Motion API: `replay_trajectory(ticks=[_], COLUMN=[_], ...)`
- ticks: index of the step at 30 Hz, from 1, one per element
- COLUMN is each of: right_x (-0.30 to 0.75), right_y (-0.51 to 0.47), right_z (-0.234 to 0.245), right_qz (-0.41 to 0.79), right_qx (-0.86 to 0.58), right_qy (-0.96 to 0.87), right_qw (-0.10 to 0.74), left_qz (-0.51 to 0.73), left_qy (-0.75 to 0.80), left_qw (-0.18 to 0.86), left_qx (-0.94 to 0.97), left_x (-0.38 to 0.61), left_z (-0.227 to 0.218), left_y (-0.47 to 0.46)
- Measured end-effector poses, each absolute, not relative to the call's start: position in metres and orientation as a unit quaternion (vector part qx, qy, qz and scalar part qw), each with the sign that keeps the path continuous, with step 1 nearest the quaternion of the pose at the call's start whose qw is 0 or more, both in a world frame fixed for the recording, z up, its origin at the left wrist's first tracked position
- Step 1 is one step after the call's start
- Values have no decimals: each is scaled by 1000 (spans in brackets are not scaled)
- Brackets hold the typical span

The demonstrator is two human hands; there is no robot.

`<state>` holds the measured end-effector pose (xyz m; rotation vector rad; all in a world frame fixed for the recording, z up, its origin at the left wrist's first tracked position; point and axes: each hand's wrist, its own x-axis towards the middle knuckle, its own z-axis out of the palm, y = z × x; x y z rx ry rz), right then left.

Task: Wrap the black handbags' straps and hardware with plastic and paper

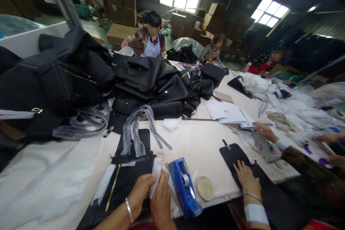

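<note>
Just in front of me, my left hand (141, 191) and my right hand (161, 197) are close together, fingers closed on a white wrapping strip (155, 173). Beneath them lies a black bag (129, 176) with a gold zipper (113, 187) and a white wrapped piece along its side. Clear-wrapped straps (136, 133) rest over the bag's flap. Right of my hands stands a blue tape dispenser (184, 187) with a roll in it. A small round tub (205, 187) sits beyond the dispenser.
Black bags (145, 75) are heaped along the table's back and left. White sheets (226, 111) lie at centre right. A co-worker's hand (248, 178) presses on another black bag (272, 190); that person's other hand (265, 132) reaches toward the sheets. Several people sit across the table.
</note>
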<state>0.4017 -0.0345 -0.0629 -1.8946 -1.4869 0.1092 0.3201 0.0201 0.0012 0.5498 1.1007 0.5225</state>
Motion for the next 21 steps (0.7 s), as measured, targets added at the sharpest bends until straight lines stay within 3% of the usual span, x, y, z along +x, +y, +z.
replay_trajectory(ticks=[4, 11, 16, 21], right_x=[402, 441, 466, 468], right_y=[-49, -50, -9, 19], right_z=[-80, -28, 0, -1], right_qz=[60, 341, 400, 434], right_qx=[-715, -678, -680, -678], right_qy=[-601, -551, -503, -477], right_qw=[353, 346, 352, 352], left_qz=[263, 295, 282, 244], left_qy=[518, 518, 502, 499], left_qw=[777, 767, 765, 755], left_qx=[243, 240, 287, 348], left_x=[323, 328, 334, 340], left_z=[-6, -13, -13, -17], left_y=[19, 23, 26, 28])
